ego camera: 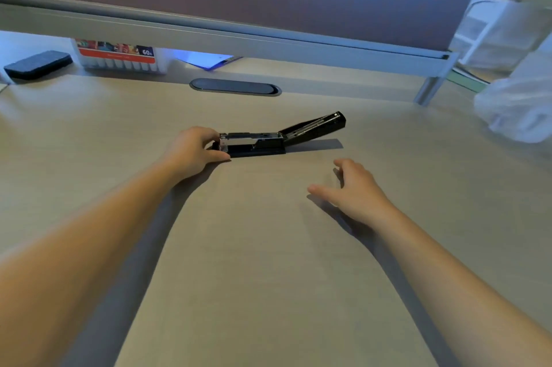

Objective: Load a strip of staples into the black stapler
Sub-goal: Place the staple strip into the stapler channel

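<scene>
1. The black stapler (268,139) lies mid-desk (268,247), lid swung open.
2. Left hand (194,148) pinches its front end; keep it steady.
3. Right hand (355,187) hovers spread, empty.
4. Whether staples already sit inside, I can't tell; check before closing.

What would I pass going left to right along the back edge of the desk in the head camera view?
Black eraser-like block → box of markers → blue-lit sheet of paper → oval cable grommet → metal partition leg → white plastic bag.
</scene>
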{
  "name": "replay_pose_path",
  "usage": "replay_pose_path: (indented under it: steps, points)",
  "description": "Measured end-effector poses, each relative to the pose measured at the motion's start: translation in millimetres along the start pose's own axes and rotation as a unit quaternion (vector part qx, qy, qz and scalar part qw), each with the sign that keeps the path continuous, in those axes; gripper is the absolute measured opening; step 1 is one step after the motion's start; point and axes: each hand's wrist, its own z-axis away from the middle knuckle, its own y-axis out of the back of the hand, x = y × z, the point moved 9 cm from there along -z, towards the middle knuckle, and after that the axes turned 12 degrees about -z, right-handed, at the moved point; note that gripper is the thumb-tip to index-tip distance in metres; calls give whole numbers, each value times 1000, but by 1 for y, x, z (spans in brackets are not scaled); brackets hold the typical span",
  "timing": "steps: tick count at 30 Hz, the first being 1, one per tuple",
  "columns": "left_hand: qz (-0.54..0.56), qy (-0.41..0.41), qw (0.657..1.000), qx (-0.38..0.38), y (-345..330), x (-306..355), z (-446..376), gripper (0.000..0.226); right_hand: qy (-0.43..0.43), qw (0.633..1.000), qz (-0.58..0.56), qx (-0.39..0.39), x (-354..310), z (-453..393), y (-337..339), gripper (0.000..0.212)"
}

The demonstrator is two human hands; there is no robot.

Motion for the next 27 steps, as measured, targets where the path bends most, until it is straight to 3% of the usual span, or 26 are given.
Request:
replay_pose_path:
  steps: [5,14,21,27]
  points:
    - [10,10,1000,21,2,10,39,25,27,998,50,31,9,51,6,71]
    - [12,28,999,10,6,21,78,15,84,989,21,118,11,72,15,19]
    - [12,36,999,17,4,21,104,28,204,975,-26,88,-38,94,5,18]
    - [-12,-13,1000,-8,7,30,143,15,276,953,-114,57,-92,116,-14,16]
